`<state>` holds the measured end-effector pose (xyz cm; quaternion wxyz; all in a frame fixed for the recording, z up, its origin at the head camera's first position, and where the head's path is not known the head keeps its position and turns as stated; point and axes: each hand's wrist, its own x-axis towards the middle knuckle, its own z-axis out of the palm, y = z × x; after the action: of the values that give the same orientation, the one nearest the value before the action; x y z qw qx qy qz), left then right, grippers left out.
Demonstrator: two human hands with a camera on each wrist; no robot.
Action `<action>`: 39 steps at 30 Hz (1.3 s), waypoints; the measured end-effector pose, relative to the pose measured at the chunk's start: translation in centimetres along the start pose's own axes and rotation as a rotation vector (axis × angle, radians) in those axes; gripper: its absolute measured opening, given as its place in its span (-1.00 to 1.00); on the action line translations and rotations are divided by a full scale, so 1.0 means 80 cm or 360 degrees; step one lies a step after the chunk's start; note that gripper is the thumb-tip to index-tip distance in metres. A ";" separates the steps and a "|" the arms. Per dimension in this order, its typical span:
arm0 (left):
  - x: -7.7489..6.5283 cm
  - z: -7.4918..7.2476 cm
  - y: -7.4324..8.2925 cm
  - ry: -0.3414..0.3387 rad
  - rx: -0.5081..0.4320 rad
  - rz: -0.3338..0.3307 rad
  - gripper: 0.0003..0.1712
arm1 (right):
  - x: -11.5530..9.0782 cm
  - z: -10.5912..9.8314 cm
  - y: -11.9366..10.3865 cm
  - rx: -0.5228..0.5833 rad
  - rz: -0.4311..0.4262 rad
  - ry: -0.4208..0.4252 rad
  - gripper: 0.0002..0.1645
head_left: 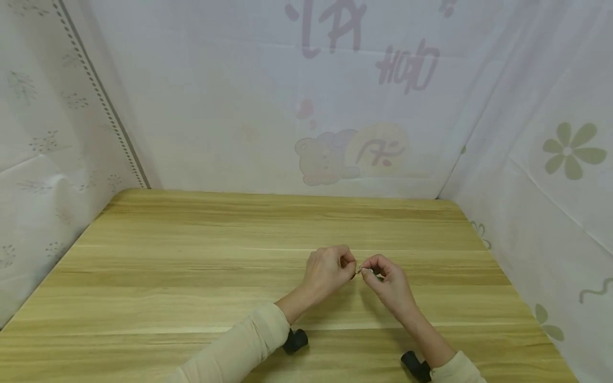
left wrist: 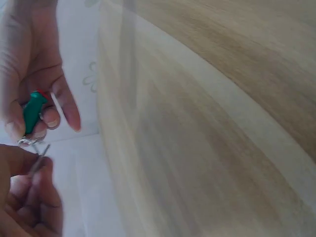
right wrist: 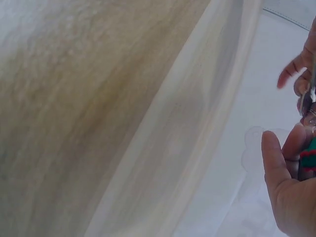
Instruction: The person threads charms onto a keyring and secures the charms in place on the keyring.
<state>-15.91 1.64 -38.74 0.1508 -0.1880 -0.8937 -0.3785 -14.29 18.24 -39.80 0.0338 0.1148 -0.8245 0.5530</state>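
Both hands meet over the right half of the table, fingertips almost together. My left hand pinches a thin silvery metal piece between thumb and finger; its shape is partly hidden. My right hand holds a small green charm with a red edge, half covered by the fingers. At the charm's end is a small metal ring, right at the left fingertips. In the right wrist view the silvery piece and the green charm lie close together at the right edge.
The wood-grain table stretches out on all sides below the hands. Printed white cloth hangs behind it and at both sides. Black mounts, a left one and a right one, sit by the wrists.
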 end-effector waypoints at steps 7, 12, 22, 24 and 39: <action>-0.003 -0.004 0.002 -0.0118 0.0042 -0.0002 -0.96 | 0.002 -0.005 -0.003 0.0041 0.0035 -0.0101 -0.93; -0.006 -0.005 0.002 0.0027 0.0171 0.0251 -0.95 | 0.003 -0.007 -0.003 0.0060 0.0025 -0.0171 -0.94; -0.006 -0.007 -0.002 0.0112 0.0269 0.0389 -0.94 | 0.002 -0.012 -0.001 0.0071 0.0011 -0.0203 -0.93; -0.005 -0.006 -0.002 0.0109 0.0231 0.0352 -0.94 | 0.002 -0.013 -0.001 0.0073 0.0015 -0.0204 -0.91; -0.005 -0.008 0.000 -0.0086 -0.0311 -0.0141 -0.96 | 0.003 -0.016 0.000 0.0089 0.0035 -0.0228 -0.86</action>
<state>-15.44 1.13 -38.49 0.0908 -0.1723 -0.8637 -0.4648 -14.61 19.36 -39.30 -0.0346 0.1459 -0.8103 0.5665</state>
